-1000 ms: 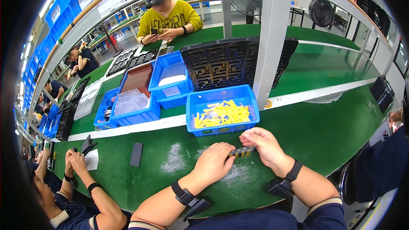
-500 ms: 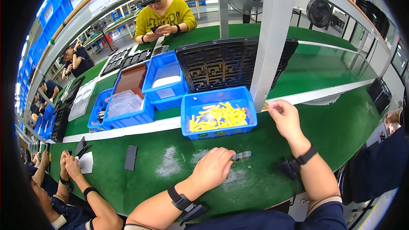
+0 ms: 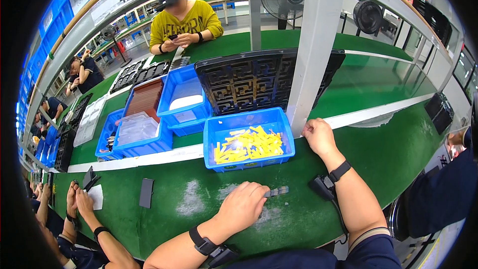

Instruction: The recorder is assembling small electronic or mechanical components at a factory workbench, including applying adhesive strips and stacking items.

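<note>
My left hand rests low over the green table, its fingers closed on one end of a short, flat strip with greyish, square-patterned segments. The strip's other end sticks out to the right. Beside the foot of the white post, my right hand has its fingertips pinched together. Whatever they hold is hidden. Just left of that hand stands a blue bin with many small yellow strips heaped in it.
A white post rises behind the bin, with a black molded tray leaning there. More blue bins stand left. A dark flat piece lies on the table. A co-worker's hands work at far left; another person sits opposite.
My right hand has moved slightly toward the post, and a yellowish bit at its fingertips is now out of sight. My left hand stays on the strip. The whole view has shifted a little.
</note>
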The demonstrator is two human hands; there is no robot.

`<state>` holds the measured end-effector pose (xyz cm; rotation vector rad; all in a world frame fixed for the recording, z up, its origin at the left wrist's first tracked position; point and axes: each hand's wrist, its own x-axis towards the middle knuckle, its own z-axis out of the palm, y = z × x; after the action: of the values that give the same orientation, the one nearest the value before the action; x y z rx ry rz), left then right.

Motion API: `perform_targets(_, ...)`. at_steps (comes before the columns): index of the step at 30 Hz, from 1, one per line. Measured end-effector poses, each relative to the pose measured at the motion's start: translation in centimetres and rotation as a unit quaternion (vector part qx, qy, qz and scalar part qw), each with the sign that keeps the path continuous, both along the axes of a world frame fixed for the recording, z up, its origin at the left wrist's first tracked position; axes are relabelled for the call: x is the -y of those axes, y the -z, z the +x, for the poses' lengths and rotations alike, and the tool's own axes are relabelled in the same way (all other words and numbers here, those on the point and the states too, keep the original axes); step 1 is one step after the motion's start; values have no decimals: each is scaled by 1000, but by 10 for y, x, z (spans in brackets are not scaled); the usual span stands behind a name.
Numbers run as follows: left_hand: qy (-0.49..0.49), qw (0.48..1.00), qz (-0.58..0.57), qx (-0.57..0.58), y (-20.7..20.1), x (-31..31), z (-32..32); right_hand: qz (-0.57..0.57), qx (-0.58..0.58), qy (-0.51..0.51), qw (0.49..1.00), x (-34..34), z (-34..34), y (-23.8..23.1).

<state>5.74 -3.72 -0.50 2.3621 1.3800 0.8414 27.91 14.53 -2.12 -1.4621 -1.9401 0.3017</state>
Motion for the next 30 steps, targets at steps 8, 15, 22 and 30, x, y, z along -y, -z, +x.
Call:
perform_targets(8, 1, 1000, 0, 7, -1, 0, -1, -133, -213, -17, 968, -14, 12, 16)
perform_targets(15, 3, 1000, -5, 7, 3, -2, -1, -166, -271, -16, 948, -16, 14, 15)
perform_targets(22, 2, 999, -31, 15, 2, -2, -2, -177, -353, -2, 919, 4, 15, -15)
perform_targets(30, 14, 904, -93, 416, -8, 5, -8, -403, -292, -332, 801, 89, -32, -62)
